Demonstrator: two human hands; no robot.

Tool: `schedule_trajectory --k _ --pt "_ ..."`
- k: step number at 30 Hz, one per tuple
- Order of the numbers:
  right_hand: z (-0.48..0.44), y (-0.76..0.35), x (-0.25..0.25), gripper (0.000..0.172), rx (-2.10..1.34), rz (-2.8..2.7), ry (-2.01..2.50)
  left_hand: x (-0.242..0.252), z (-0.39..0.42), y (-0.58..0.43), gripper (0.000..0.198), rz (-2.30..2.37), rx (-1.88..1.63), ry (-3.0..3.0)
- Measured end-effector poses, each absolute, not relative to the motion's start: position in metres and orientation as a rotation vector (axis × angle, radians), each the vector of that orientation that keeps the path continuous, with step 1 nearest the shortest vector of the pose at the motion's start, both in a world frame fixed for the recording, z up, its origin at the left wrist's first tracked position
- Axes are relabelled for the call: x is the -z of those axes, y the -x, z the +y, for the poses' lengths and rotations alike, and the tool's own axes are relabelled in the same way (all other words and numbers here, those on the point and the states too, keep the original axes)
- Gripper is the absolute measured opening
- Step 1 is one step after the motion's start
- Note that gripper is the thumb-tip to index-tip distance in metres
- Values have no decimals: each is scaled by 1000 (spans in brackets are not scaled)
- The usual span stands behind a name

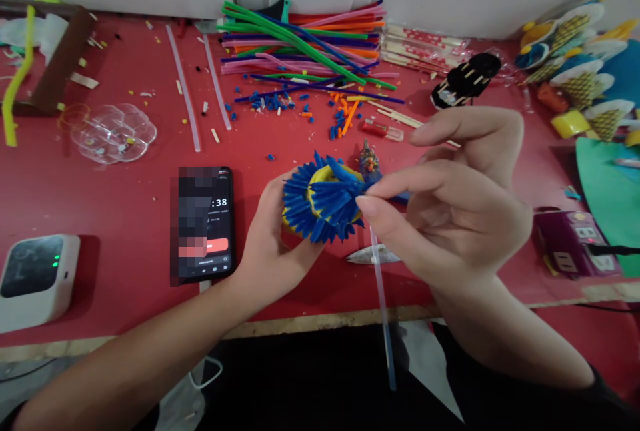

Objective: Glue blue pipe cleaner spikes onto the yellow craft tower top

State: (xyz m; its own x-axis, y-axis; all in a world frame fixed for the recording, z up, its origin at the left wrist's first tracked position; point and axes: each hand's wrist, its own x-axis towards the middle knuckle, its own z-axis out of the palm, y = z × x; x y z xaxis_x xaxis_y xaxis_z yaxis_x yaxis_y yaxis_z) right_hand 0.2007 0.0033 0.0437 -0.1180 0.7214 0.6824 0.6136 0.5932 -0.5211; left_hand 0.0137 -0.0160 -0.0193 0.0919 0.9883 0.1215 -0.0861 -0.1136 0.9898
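My left hand [275, 238] is wrapped round a yellow-and-blue craft piece [295, 201], with a fringe of pointed blue strips circling its yellow ring. At the ring's right side, my right hand [450, 211] pinches the narrow end of a blue fan-shaped tuft [335, 198] between thumb and forefinger. The tuft lies over the ring; whether it is attached I cannot tell. Just behind the pinch shows a crusted metal nozzle [369, 158] with blue parts, partly hidden by my right hand. A translucent stick [383, 304] hangs below, past the table edge, near a pointed silvery object [370, 255].
Coloured pipe cleaners [305, 38] lie at the back, with blue clippings [273, 101] before them. A phone [207, 224] and a white device [40, 278] are at left. A black figure [467, 78], a purple box [570, 241] and green sheet [610, 184] are at right.
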Motion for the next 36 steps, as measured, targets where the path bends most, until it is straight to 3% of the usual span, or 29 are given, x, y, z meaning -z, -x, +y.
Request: schedule_trajectory --k 5,11,36 --pt "8 -205 -41 7 -4 -1809 970 19 -16 -13 53 961 -1248 -1238" --pt "12 -209 -39 25 167 -1954 868 15 -15 -14 49 901 -1220 -1145" --pt "11 -207 -31 25 145 -1950 841 12 -15 -14 46 934 -1229 -1121"
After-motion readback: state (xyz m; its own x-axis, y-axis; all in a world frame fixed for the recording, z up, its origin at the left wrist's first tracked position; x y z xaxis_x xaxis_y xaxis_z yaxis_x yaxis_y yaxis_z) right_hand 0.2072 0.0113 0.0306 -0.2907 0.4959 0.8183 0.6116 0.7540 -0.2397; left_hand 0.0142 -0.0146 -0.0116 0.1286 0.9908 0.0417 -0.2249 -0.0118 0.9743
